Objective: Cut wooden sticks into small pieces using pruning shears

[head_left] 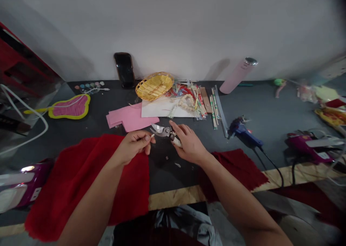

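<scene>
My right hand [189, 142] is wrapped round the white handles of the pruning shears [162, 131], whose blades point left and stand apart. My left hand [137, 145] pinches a small pale stick [152, 136] between thumb and forefinger, close to the blade tips. Below my left arm a bright red cloth [89, 159] covers part of the dark table [167, 177]. A few small scraps lie on the table between my hands. Just behind the shears are pink sheets [135, 118] and a white sheet [154, 109].
At the back stand a phone [124, 70], a yellow woven basket [154, 87] and a pink bottle [238, 76]. Wrapped sticks [213, 110] lie beside a clear strip. A blue glue gun [244, 132] with its cord is right of my hand, near a dark red cloth [239, 168].
</scene>
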`<action>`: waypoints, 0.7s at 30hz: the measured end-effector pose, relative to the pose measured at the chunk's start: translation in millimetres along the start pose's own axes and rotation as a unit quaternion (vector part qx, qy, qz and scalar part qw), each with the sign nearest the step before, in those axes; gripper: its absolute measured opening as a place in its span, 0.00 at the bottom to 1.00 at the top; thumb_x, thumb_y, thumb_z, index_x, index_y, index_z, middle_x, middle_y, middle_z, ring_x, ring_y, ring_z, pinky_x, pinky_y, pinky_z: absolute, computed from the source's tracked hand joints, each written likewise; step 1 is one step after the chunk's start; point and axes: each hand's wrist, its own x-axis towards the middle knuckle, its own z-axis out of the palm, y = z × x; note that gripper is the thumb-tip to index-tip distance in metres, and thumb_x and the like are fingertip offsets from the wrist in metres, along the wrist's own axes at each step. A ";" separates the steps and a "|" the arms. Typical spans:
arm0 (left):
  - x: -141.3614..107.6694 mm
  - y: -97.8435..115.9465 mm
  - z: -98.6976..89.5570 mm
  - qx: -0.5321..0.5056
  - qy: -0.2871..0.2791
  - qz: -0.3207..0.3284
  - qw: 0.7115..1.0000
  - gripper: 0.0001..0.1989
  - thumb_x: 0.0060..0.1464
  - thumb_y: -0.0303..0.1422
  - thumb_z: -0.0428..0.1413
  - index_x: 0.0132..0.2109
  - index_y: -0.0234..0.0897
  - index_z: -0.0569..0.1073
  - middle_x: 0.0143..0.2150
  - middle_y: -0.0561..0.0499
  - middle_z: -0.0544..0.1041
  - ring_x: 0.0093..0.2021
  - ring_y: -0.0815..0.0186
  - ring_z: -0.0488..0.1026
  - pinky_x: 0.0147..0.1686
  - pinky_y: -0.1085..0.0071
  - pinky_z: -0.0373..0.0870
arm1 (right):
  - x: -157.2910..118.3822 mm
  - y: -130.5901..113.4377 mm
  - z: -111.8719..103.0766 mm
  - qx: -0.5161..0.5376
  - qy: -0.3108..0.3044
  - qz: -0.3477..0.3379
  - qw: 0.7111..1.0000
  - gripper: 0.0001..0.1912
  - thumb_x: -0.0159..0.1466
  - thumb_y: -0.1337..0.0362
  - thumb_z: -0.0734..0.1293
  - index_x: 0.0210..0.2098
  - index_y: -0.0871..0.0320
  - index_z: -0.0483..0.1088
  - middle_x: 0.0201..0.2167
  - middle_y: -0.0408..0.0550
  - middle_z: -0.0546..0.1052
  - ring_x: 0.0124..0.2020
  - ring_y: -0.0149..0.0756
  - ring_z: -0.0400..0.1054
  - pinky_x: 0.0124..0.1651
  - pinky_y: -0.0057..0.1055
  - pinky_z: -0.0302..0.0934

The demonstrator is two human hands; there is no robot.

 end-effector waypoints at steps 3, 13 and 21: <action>0.2 -1.5 -2.4 -0.010 0.008 -0.015 1.000 0.17 0.51 0.45 0.56 0.33 0.33 0.73 0.16 0.53 0.71 0.15 0.76 0.59 0.17 0.79 0.48 | -0.5 -3.7 -1.1 0.011 -0.016 0.009 1.000 0.36 0.60 0.66 0.60 0.66 0.55 0.43 0.47 0.56 0.67 0.47 0.45 0.62 0.49 0.43 0.60; 7.8 -8.1 3.8 0.026 0.083 0.058 0.995 0.14 0.52 0.40 0.57 0.38 0.32 0.75 0.26 0.50 0.76 0.17 0.78 0.54 0.19 0.77 0.48 | -1.0 -7.6 -4.3 -0.025 -0.039 0.056 0.997 0.32 0.62 0.63 0.59 0.64 0.57 0.46 0.48 0.57 0.68 0.46 0.45 0.65 0.50 0.39 0.59; 3.7 -2.0 -2.7 0.012 0.081 0.063 0.995 0.15 0.48 0.42 0.60 0.33 0.32 0.76 0.18 0.52 0.72 0.15 0.77 0.51 0.17 0.77 0.45 | -2.2 -10.6 -11.7 0.035 -0.065 0.014 0.997 0.30 0.63 0.63 0.58 0.64 0.56 0.48 0.52 0.55 0.68 0.47 0.42 0.66 0.49 0.37 0.61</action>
